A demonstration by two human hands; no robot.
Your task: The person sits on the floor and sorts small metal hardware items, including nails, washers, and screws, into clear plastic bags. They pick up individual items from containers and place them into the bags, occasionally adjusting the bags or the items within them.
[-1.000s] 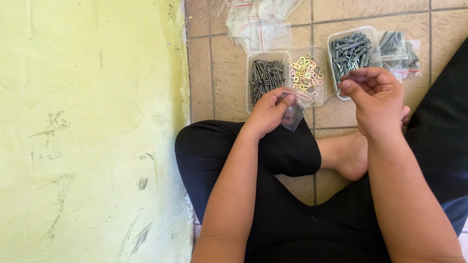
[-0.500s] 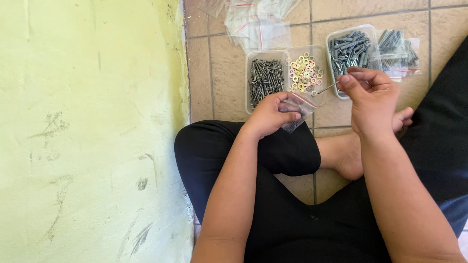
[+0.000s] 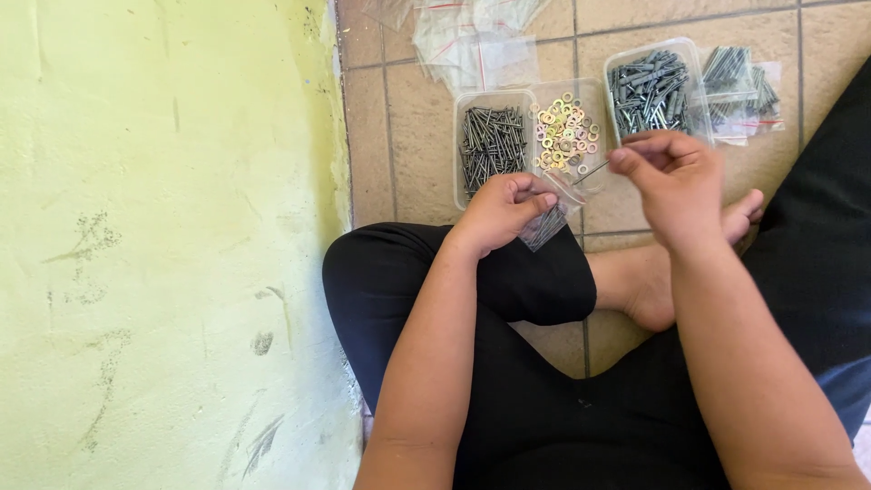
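My left hand (image 3: 506, 210) grips a small clear plastic bag (image 3: 547, 224) that holds several dark screws, just above my bent knee. My right hand (image 3: 673, 180) pinches a thin screw (image 3: 592, 171) with a washer near its tip, pointing down-left at the bag's mouth. Beyond the hands stand three clear tubs on the tiled floor: one with dark screws (image 3: 491, 145), one with gold and silver washers (image 3: 568, 130), and one with grey plugs (image 3: 650, 83).
A yellow-green painted wall (image 3: 163, 245) fills the left side. Empty clear bags (image 3: 472, 41) lie at the top of the floor. Filled bags (image 3: 744, 86) lie right of the tubs. My crossed legs and bare foot (image 3: 662, 286) sit below.
My right hand has come down and left from over the plug tub, bringing the screw toward the bag. The left hand has held the bag nearly still.
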